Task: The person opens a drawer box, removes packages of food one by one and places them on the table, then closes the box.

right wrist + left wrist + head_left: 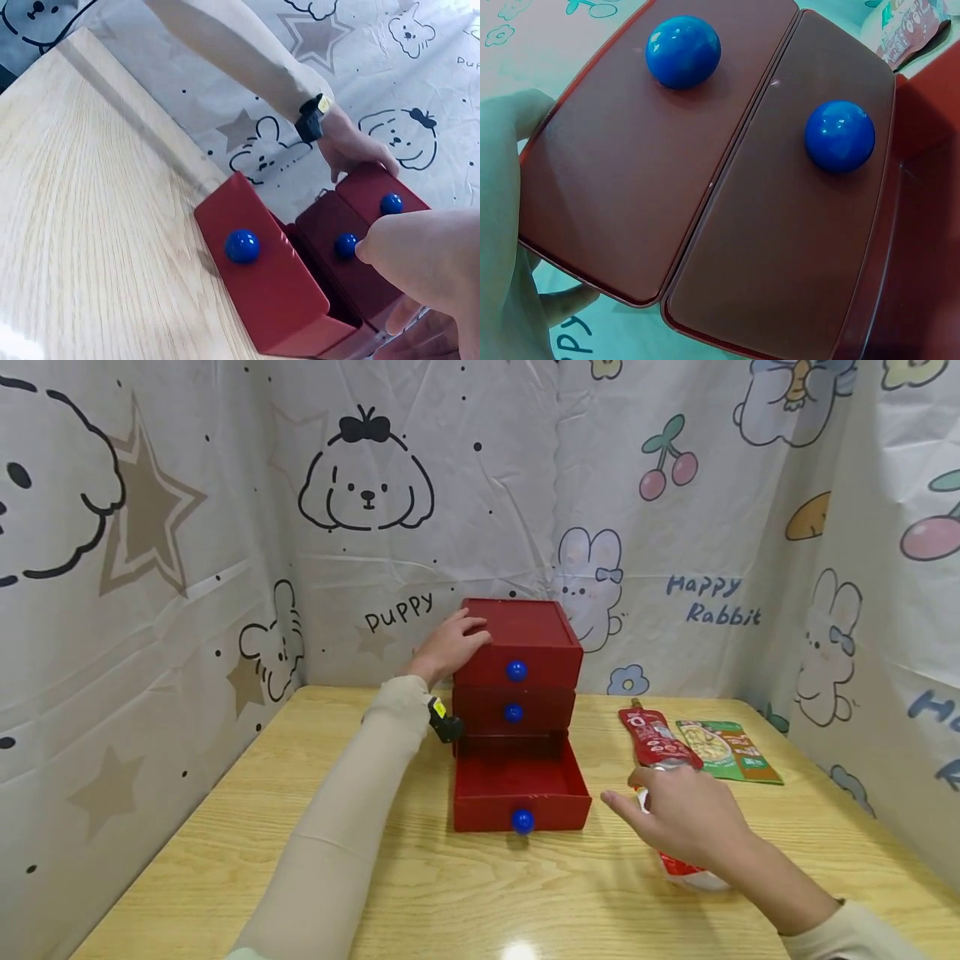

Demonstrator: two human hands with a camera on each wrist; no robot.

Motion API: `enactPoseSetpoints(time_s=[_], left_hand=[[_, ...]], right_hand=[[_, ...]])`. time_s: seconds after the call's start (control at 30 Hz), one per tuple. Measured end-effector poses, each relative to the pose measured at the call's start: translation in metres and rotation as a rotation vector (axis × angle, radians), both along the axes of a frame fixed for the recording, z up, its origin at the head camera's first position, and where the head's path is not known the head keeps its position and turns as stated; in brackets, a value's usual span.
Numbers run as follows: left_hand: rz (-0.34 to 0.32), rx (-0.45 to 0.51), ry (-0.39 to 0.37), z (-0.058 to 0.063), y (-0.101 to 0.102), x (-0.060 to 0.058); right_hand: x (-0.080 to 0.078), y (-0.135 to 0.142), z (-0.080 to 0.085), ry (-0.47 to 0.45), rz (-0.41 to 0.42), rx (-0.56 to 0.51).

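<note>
A red drawer cabinet with blue round knobs stands on the table. Its bottom drawer is pulled out, and no contents show in it. The top and middle drawers are closed. My left hand rests on the cabinet's upper left edge, fingers lying loosely over the top. To the right of the drawer, my right hand is over a red and white pouch, its thumb stretched out to the left. The other right fingers are largely hidden, so contact with the pouch is unclear.
Behind the right hand lie a red spouted pouch and a green and orange food packet. Patterned cloth walls in the back and sides of the wooden table.
</note>
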State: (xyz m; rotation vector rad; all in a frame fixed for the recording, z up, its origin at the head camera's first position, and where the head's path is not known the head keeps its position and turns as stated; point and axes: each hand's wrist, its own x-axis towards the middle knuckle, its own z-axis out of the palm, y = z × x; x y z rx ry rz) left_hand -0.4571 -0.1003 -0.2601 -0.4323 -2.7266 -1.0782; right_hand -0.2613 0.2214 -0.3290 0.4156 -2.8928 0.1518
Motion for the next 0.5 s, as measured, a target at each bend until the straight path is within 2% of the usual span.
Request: enactPoseSetpoints(time_s=[0.27, 0.5], left_hand=[[-0.001, 0.004, 0.002, -0.001, 0.000, -0.001], [-0.004, 0.009, -0.002, -0.001, 0.000, -0.001]], right_hand=[[-0.001, -0.018, 0.006, -0.035, 0.072, -0.046], [-0.004, -0.033, 0.007, -0.124, 0.100, -0.138]])
